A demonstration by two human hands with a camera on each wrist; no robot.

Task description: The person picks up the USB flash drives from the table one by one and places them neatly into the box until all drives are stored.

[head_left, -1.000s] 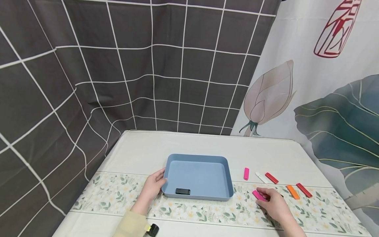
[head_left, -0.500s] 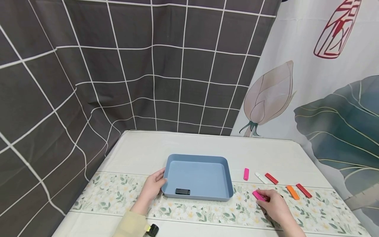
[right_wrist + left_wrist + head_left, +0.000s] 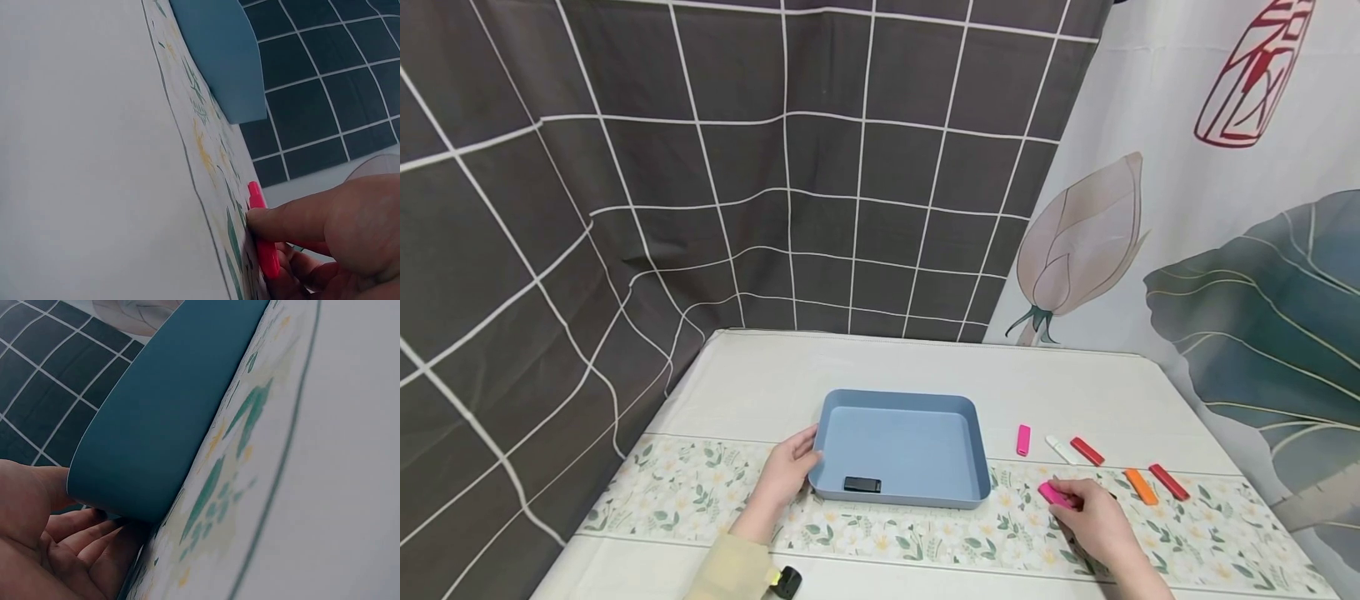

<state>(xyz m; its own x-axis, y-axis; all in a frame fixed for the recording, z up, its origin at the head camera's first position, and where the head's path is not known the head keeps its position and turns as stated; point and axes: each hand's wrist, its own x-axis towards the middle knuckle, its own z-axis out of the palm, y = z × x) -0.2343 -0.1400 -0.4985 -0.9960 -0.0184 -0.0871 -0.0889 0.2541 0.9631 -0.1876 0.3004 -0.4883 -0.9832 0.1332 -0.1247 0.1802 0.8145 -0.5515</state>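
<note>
My left hand (image 3: 787, 472) holds the left side of a shallow blue tray (image 3: 901, 502), thumb over its rim and fingers outside and beneath the corner, as the left wrist view shows. Inside the tray, near its front wall, lies a small black stick (image 3: 862, 484). To the right, my right hand (image 3: 1096, 518) pinches a small flat pink stick (image 3: 1056, 495) between thumb and fingers, at the tabletop. Its narrower end shows in the right wrist view, where the pink stick (image 3: 267, 257) is partly covered by the thumb.
Behind the right hand lie another pink stick (image 3: 1023, 440), a white one (image 3: 1061, 450) and a red one (image 3: 1087, 451). Farther right are an orange stick (image 3: 1142, 487) and a second red stick (image 3: 1170, 482). Dark gridded cloth (image 3: 820, 275) hangs behind the table.
</note>
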